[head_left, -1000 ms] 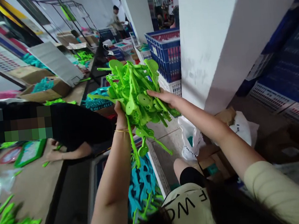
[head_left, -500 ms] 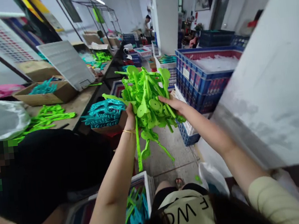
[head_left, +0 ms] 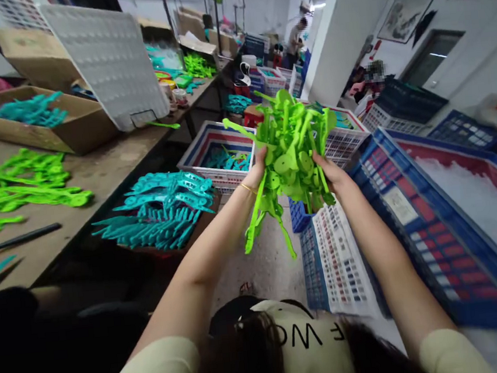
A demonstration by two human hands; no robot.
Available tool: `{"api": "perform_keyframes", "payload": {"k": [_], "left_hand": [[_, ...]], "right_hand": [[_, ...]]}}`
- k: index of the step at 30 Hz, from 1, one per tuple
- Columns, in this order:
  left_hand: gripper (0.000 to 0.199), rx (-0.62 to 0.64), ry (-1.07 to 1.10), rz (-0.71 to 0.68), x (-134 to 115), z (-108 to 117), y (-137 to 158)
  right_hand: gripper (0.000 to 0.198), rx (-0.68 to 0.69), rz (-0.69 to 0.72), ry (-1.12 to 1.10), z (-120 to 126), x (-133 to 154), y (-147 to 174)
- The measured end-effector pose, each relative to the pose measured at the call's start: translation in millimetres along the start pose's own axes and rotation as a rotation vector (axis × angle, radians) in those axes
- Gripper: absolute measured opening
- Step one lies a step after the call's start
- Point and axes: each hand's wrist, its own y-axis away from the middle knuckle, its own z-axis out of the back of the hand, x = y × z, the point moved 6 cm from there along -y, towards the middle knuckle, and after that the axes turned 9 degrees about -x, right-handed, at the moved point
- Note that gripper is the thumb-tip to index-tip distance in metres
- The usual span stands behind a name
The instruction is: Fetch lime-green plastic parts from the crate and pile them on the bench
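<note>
A big tangled bundle of bright green plastic pieces [head_left: 291, 153], long strips with round discs on them, is squeezed between my two hands in front of me. My left hand [head_left: 260, 165] grips its left side, a thin bracelet on that wrist. On the other side, my right hand [head_left: 330, 173] presses and holds the bundle, its fingers partly hidden behind the pieces. Several strips hang loose below. Under and left of my left forearm, a stack of teal plastic pieces [head_left: 163, 209] fills a cardboard box.
On the left, a worktable [head_left: 110, 170] bears loose green pieces [head_left: 23, 182], a cardboard box [head_left: 80, 129] and a white tray [head_left: 107, 65]. Ahead sits a striped crate [head_left: 201, 147]. Large blue crates [head_left: 448, 255] line the right. Another person [head_left: 296, 38] stands far back.
I have moved forward along the aisle, and the view has tilted. The bundle stays in both hands. The worktable and the right-hand crates now appear nearer.
</note>
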Motion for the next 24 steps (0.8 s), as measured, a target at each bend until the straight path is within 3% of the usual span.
{"api": "perform_keyframes", "payload": {"k": [3,7,14,17,24], "left_hand": [[0.050,0.017,0.035,-0.026,-36.9,2.5,-89.8],[0.047,0.008,0.042,-0.037,-61.7,17.4,-218.9],[0.053,-0.015,-0.005,-0.042,-103.7,51.7,-457.3],[0.058,-0.044,-0.038,-0.028,-137.4,57.0,-544.9],[0.055,-0.136,-0.068,-0.181,-227.0,77.8,-727.1]], "right_hand": [[0.059,-0.033,0.013,0.018,-0.6,17.7,-86.7],[0.063,-0.070,0.005,0.019,11.7,21.0,-208.3],[0.065,-0.016,0.005,0.007,28.1,23.9,-460.3],[0.067,0.041,0.021,0.008,25.9,39.5,-567.5],[0.076,0.163,0.025,0.029,6.0,66.1,-796.8]]}}
